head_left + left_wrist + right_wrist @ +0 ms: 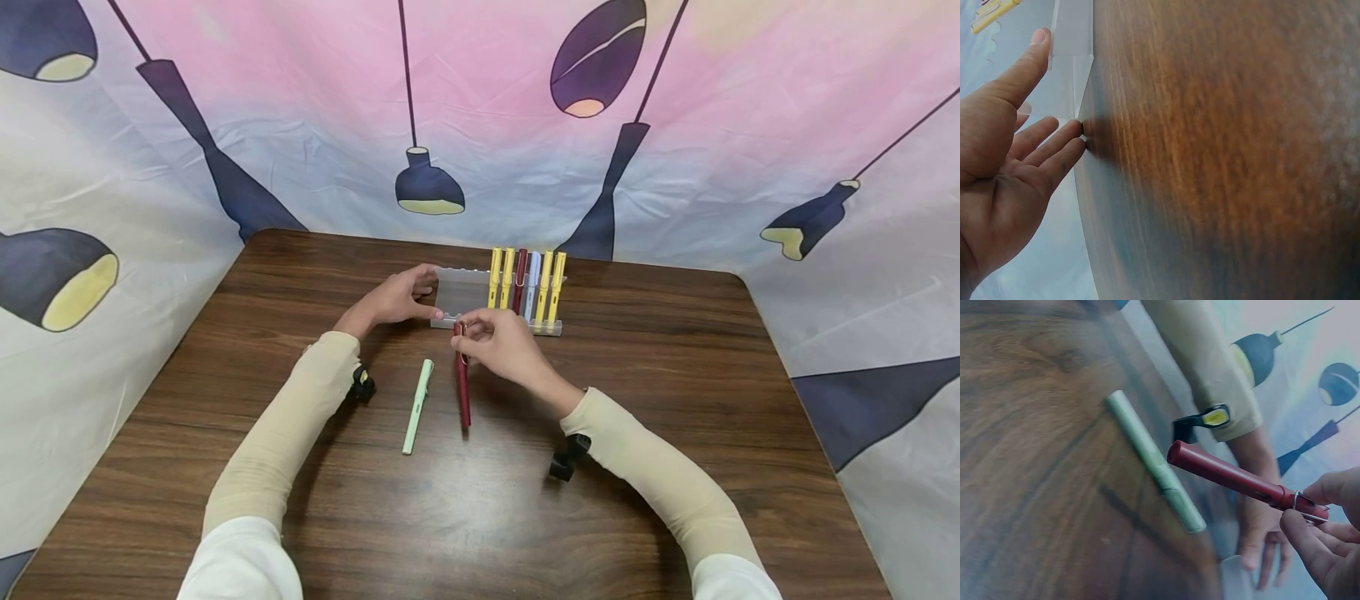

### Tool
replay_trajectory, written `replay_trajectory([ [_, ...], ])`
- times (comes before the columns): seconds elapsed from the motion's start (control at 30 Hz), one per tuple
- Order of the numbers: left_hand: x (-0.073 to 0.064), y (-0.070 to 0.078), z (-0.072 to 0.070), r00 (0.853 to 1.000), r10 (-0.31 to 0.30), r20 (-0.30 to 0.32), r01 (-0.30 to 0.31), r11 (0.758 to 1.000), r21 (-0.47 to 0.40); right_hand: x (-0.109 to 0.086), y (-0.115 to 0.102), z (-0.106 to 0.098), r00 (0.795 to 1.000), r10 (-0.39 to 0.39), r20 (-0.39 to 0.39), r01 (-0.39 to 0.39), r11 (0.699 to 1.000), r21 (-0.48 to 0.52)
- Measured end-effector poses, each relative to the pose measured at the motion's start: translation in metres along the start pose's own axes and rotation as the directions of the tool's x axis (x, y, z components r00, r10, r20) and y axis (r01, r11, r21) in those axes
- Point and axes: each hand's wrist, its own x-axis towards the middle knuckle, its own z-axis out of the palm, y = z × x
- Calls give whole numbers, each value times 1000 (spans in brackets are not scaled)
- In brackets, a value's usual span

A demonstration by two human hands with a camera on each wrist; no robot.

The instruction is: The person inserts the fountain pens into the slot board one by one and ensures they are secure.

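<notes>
My right hand (506, 343) pinches a dark red pen (462, 392) near its clip end, thumb on one side and fingers on the other. The pen's far end points back toward me over the table. A clear plastic pen stand (459, 293) is just beyond it. My left hand (392, 302) is at the stand's left end, its thumb (1040, 53) along the front edge and its other fingers stretched toward the side. Left of the red pen, a pale green pen (417, 408) lies on the wood, clip to the right.
The stand's right half holds several yellow pens (556, 287), one dark red pen (520, 279) and one light blue pen (533, 283) side by side. Behind the brown wooden table (480, 517) hangs a cloth printed with lamps (430, 183).
</notes>
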Motion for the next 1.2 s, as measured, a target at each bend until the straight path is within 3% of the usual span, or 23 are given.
replay_trajectory([
  [0.2,-1,1,0,1000,-7,0,7,1000,8,3,-12,-15,996,-14,-91,8,998,-67],
  [0.53,-1,0,-1,1000,-17,11,17,1000,-11,6,-23,-28,986,-52,-158,31,991,-131],
  [0.9,0,1,-1,1000,-8,15,8,1000,-6,12,-30,-39,976,-87,-198,68,993,-97],
  [1.2,-1,2,-1,1000,-9,11,9,1000,4,22,-27,-47,956,-145,-256,128,988,-82],
])
